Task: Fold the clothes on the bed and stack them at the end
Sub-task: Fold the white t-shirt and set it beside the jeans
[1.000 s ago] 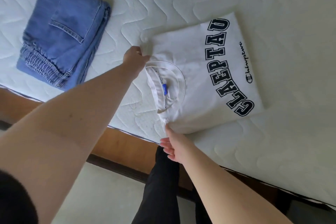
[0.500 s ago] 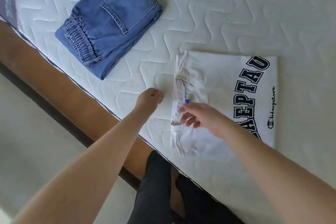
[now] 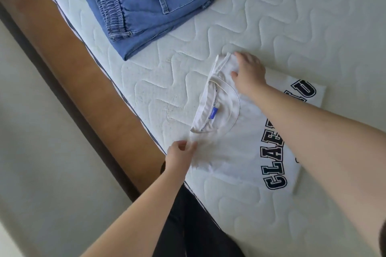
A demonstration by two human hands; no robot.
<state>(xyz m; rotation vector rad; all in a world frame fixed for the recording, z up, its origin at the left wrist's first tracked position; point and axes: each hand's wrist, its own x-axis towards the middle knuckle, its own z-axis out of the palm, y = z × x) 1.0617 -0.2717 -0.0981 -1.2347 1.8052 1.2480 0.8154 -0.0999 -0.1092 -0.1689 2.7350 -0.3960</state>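
The folded white T-shirt (image 3: 240, 137) lies flat on the quilted white mattress (image 3: 271, 27), near the mattress edge closest to the person, with its round collar and a small blue neck label (image 3: 213, 113) facing up and large dark block letters running along the side away from the collar. The left hand (image 3: 180, 155) pinches the shirt's edge just below the collar between thumb and fingers. The right hand (image 3: 249, 72) rests on the shirt's far corner above the collar, fingers bent over the bunched layers of fabric; whether they grip or only press I cannot tell. Well apart from the shirt, further along the same mattress, sit folded blue jeans (image 3: 146, 4), elastic waistband and back pocket up. A brown wooden bed frame (image 3: 83, 73) borders the mattress, with pale floor (image 3: 41, 162) beyond
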